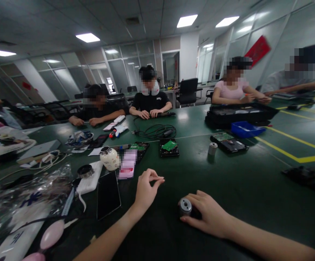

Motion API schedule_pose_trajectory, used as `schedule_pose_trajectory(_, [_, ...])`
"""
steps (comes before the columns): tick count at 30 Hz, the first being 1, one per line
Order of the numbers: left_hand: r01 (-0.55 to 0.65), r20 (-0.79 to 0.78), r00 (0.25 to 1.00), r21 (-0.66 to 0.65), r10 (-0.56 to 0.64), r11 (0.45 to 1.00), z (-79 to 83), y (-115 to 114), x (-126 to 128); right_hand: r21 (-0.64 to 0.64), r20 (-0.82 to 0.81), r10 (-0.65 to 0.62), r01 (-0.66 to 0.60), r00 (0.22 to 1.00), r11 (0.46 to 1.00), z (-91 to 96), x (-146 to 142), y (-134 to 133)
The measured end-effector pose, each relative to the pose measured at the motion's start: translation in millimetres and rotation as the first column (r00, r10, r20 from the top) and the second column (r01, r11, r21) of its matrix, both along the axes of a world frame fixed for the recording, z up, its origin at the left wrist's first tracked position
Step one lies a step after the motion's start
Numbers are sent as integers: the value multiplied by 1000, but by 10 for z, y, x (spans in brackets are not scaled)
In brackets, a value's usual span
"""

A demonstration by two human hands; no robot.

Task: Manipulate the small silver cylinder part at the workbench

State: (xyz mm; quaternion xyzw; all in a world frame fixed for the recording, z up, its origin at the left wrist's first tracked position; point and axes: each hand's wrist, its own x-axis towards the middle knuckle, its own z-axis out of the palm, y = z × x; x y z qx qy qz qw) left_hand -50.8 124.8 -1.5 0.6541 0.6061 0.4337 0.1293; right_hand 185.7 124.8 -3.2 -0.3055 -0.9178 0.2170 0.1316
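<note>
My right hand (207, 214) has its thumb and fingers around a small silver motor (185, 207), a metal cylinder whose round end with holes faces up. My left hand (148, 186) is raised a little above the table, thumb and fingertips pinched together. Whatever may be between those fingertips is too small to make out. Farther off to the right, a second similar metal cylinder (212, 148) stands upright beside a hard drive (232, 142). Another hard drive (169, 148) with a green circuit board lies beyond my hands.
Left of my left arm lie a dark tablet (108, 195), a pink phone (128, 164), a white jar (110, 158) and plastic bags (27, 203). A coiled black cable (160, 131), a blue tray (247, 129) and a black bin (239, 114) sit farther back. Several people sit across the table.
</note>
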Motion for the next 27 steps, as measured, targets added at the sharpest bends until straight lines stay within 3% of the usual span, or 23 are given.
schedule_pose_trajectory(5, [18,-92,996,-31,-21,999,-129,27,-76,16,-23,0,1,1000,1000,-14,8,6])
schedule_pose_trajectory(12, [30,-32,999,-15,-31,999,32,-18,22,14,-29,1,-1,1000,1000,-21,13,1])
schedule_pose_trajectory(16, [264,232,938,-1,-256,965,178,-261,288,12,-14,3,-2,1000,1000,-33,6,2])
schedule_pose_trajectory(18, [362,253,904,-23,-345,932,212,-382,404,15,-9,10,-10,1000,1000,-39,4,5])
schedule_pose_trajectory(21, [381,212,907,-47,-364,923,209,-474,479,19,-8,18,-18,1000,1000,-46,3,7])
schedule_pose_trajectory(27, [391,241,899,-65,-366,918,188,-443,453,39,-8,20,-19,1000,999,-59,15,1])
